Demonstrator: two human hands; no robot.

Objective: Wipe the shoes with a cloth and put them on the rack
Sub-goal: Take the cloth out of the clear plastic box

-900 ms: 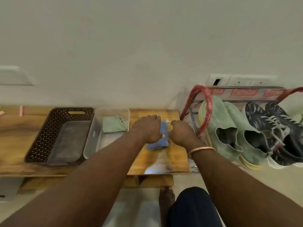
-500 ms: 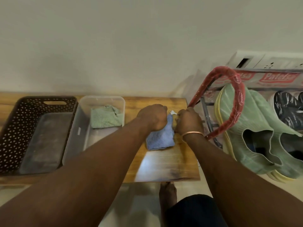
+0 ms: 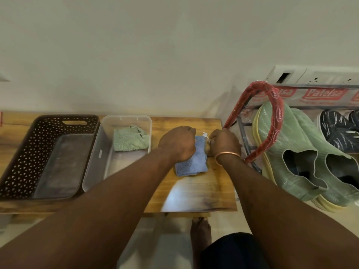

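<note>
**Inspector:** Head view, the only one supplied. The left hand (image 3: 177, 143) is curled into a fist on the upper edge of the blue cloth (image 3: 191, 162), which lies on the wooden table (image 3: 200, 193) between the two hands. The right hand (image 3: 223, 142) is also curled, fingers turned away from the camera; whether it pinches the cloth's corner cannot be told. A small pale tag (image 3: 205, 135) sticks up between the knuckles.

**Reviewer:** And the shoes?

**Inspector:** Both pairs sit on the rack (image 3: 272, 117) to the right of the right hand: the green shoes (image 3: 303, 152) just beyond the wrist, the dark shoes (image 3: 338, 129) further right. No shoe is under the cloth.

**Reviewer:** Risks from here?

**Inspector:** In his judgement, three. The right wrist lies close against the rack's red end loop (image 3: 272, 125); a quick lift could knock it and jolt the green shoes, which lean on the shelf. The cloth is bunched, so a one-handed pull may drag it off the near table edge. Left of the left hand, a green cloth (image 3: 131, 140) rests in the clear tub (image 3: 93, 167), beside the dark basket (image 3: 25, 158); confusing the cloths is a minor hazard.
</note>
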